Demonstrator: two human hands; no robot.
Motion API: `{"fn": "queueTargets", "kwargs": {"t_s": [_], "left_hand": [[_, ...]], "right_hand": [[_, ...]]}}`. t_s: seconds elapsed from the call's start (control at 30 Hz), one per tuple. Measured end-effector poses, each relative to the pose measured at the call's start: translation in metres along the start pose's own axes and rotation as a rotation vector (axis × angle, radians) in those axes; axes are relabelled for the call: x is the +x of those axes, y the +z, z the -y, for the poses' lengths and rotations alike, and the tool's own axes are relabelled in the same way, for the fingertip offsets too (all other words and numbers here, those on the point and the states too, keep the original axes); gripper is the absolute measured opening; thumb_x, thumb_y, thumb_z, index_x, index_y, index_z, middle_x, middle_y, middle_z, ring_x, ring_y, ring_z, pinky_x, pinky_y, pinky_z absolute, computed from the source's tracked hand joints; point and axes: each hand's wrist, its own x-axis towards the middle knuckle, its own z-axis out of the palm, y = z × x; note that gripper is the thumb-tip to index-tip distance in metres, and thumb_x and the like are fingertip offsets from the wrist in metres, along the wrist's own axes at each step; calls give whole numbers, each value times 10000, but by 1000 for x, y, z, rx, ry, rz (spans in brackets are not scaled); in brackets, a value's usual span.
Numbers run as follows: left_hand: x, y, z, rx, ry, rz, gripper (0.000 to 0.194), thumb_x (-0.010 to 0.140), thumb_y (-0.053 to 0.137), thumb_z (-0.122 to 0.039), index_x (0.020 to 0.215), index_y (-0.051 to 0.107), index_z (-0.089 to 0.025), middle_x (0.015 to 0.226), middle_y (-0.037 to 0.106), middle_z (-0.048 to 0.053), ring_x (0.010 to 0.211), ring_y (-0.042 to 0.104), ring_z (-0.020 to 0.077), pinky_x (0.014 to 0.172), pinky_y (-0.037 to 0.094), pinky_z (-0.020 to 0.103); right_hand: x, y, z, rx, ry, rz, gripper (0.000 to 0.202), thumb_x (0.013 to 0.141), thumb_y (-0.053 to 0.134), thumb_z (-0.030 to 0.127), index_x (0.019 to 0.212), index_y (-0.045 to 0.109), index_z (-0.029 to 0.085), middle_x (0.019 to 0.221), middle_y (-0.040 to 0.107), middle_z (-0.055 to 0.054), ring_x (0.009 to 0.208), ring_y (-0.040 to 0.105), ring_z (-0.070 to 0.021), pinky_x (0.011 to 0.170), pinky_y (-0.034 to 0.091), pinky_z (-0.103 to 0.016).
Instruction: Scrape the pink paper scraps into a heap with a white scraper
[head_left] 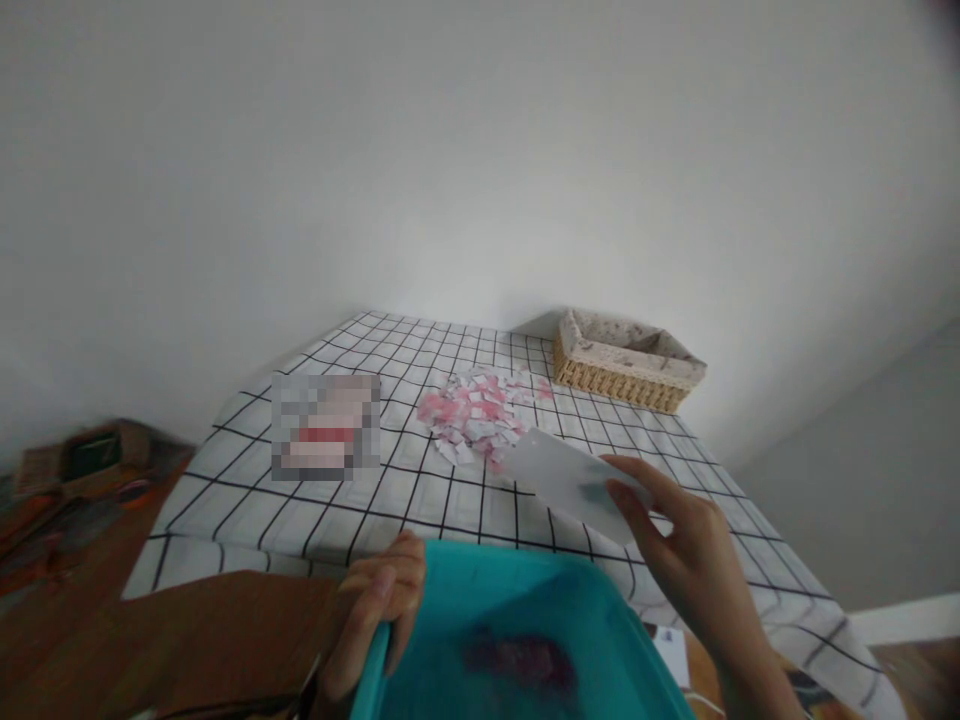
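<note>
My left hand point(384, 590) is closed round the left rim of a teal plastic bin point(480, 565) at the table's front edge. Something dark red and blurred point(525, 660) lies inside the bin. Between the thumb and fingers of my right hand point(675, 530) is a thin, pale flat sheet point(562, 480), tilted, its far corner close to the pile. That pile of small white and pink paper scraps point(476, 410) is spread on the white, black-checked tablecloth point(427, 500).
A lined wicker basket point(619, 385) stands at the back right against the wall. At left on the cloth is a pixelated pinkish item point(326, 428). Boxes point(97, 455) sit on the floor at far left. A white paper point(671, 652) lies below the table's right front.
</note>
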Motion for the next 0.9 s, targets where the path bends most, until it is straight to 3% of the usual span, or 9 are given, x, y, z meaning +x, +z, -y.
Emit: {"fn": "queueTargets", "kwargs": {"t_s": [0.17, 0.33, 0.53, 0.67, 0.8, 0.9], "left_hand": [[4, -4, -23, -48, 37, 22, 670, 980, 168, -350, 338, 274, -187, 380, 436, -8, 386, 414, 115, 525, 400, 297], [9, -8, -31, -86, 81, 55, 695, 983, 151, -311, 331, 359, -188, 399, 444, -4, 417, 436, 121, 573, 401, 299], [7, -6, -37, -110, -40, 32, 640, 978, 144, -294, 381, 339, -175, 425, 452, -8, 469, 461, 127, 640, 410, 311], [7, -3, -41, -130, -64, -47, 624, 977, 139, -276, 389, 313, -162, 417, 439, -20, 443, 443, 110, 670, 407, 308], [9, -1, -42, -116, -61, -51, 625, 976, 143, -268, 383, 306, -160, 391, 422, -21, 415, 426, 107, 634, 401, 302], [8, 1, -39, -115, -38, -83, 648, 977, 129, -272, 361, 296, -161, 368, 403, -16, 419, 432, 109, 641, 403, 299]], "right_hand": [[-3, 1, -3, 29, 81, 10, 290, 870, 434, 359, 984, 638, 187, 768, 722, -47, 597, 666, -195, 462, 488, -254], [-1, 4, -3, 67, 102, 32, 309, 857, 440, 387, 990, 638, 191, 797, 723, -56, 644, 673, -211, 482, 503, -268], [0, 2, -10, 1, 137, -43, 291, 856, 444, 375, 976, 636, 192, 687, 702, -41, 582, 660, -208, 472, 490, -274], [1, 3, -6, 20, 55, -32, 257, 867, 452, 334, 983, 632, 192, 720, 707, -35, 583, 656, -185, 468, 482, -250], [2, 10, 3, -2, -54, -18, 224, 873, 459, 263, 985, 637, 187, 729, 718, -31, 560, 652, -167, 481, 479, -238], [1, 13, 6, 19, -122, 13, 218, 879, 462, 219, 1013, 633, 201, 822, 730, -32, 639, 673, -160, 545, 500, -230]]}}
